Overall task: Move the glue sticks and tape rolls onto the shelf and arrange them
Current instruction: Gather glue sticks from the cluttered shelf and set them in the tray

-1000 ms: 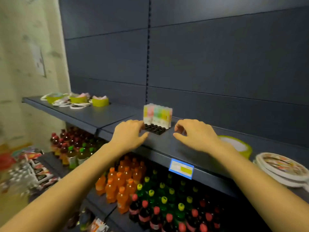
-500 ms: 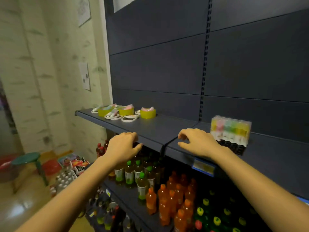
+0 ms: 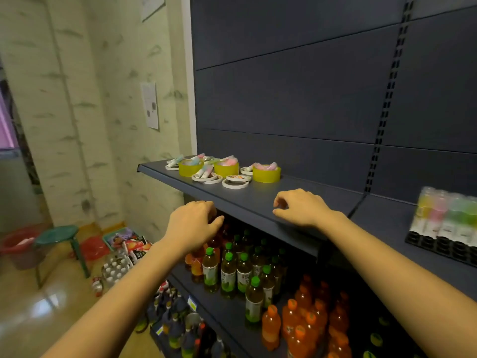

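On the dark shelf (image 3: 258, 200), at its far left, lie three yellow tape rolls (image 3: 266, 173), several flat white tape rolls (image 3: 235, 182) and loose pastel glue sticks (image 3: 206, 171). A tray of upright pastel glue sticks (image 3: 446, 220) stands on the shelf at the right edge of view. My left hand (image 3: 192, 223) hovers at the shelf's front edge, fingers curled, holding nothing. My right hand (image 3: 300, 208) rests over the shelf front, fingers loosely apart, empty. Both hands are short of the tape rolls.
Lower shelves hold green-capped tea bottles (image 3: 228, 275) and orange drink bottles (image 3: 304, 321). On the floor at left stand a green stool (image 3: 58, 236), a red bucket (image 3: 18, 246) and packs of goods (image 3: 124, 249). A papered wall is on the left.
My view and both hands have shifted left along the shelf, away from the glue stick tray and toward the tape rolls. Both hands stay empty.
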`<act>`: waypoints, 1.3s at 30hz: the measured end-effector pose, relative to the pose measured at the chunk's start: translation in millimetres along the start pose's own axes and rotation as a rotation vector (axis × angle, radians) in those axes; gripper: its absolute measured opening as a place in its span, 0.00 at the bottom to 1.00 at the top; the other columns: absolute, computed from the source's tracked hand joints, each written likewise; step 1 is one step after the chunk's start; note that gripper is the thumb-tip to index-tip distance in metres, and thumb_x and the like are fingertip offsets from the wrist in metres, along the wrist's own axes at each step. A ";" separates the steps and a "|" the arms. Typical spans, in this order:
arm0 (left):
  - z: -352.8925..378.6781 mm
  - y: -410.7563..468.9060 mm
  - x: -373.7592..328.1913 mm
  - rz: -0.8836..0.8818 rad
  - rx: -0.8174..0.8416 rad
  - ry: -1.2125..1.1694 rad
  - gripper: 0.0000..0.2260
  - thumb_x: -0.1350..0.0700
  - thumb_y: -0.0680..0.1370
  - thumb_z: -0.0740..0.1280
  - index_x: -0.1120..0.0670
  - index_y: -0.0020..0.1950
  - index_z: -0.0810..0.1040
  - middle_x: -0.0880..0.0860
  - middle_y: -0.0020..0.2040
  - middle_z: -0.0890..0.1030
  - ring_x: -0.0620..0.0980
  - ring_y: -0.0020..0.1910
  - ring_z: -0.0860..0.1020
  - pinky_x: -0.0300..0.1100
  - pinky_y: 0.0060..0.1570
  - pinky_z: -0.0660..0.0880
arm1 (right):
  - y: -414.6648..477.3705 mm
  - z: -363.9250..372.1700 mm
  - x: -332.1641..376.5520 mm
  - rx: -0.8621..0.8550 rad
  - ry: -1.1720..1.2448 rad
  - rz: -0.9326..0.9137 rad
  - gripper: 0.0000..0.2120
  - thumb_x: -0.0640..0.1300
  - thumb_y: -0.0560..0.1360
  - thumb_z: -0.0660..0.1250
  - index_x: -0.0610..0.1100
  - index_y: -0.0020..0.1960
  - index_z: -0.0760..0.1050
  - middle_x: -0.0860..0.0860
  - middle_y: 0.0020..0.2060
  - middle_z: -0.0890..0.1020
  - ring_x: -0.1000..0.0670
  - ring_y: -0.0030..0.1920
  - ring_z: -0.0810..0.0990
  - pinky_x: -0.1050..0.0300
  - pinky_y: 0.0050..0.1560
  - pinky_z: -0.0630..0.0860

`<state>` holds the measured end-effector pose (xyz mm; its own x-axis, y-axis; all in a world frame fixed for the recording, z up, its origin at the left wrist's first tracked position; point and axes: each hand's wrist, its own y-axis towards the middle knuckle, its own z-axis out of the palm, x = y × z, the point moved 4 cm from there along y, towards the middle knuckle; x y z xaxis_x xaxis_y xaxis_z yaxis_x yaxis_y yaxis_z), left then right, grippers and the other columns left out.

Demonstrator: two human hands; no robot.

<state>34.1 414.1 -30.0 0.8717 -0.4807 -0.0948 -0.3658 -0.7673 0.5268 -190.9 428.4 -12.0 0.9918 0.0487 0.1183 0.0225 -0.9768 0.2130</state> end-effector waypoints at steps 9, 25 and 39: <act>46.0 72.8 61.0 -0.021 0.030 -0.045 0.13 0.43 0.77 0.60 0.50 0.49 0.76 0.48 0.49 0.81 0.47 0.45 0.77 0.41 0.40 0.72 | 127.8 25.6 4.5 -0.052 -0.041 0.108 0.19 0.54 0.81 0.50 0.46 0.60 0.75 0.43 0.61 0.75 0.40 0.61 0.73 0.50 0.52 0.69; 118.1 188.8 116.5 -0.103 0.107 -0.050 0.14 0.41 0.77 0.58 0.48 0.48 0.78 0.49 0.47 0.81 0.50 0.48 0.78 0.44 0.44 0.74 | 286.7 81.2 -18.0 0.167 0.045 0.390 0.22 0.51 0.78 0.57 0.40 0.67 0.69 0.43 0.64 0.73 0.43 0.63 0.72 0.52 0.63 0.69; 152.0 240.3 92.4 0.073 0.306 0.012 0.22 0.43 0.80 0.53 0.58 0.53 0.77 0.58 0.57 0.79 0.58 0.56 0.77 0.48 0.51 0.72 | 257.2 23.7 -27.5 -0.113 -0.059 0.458 0.20 0.58 0.78 0.54 0.44 0.48 0.76 0.45 0.43 0.73 0.44 0.43 0.71 0.55 0.43 0.67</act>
<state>-22.8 120.8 -40.6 0.8425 -0.5358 -0.0554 -0.5072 -0.8238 0.2532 -209.4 170.9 16.6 0.9021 -0.3966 0.1701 -0.4290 -0.8662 0.2561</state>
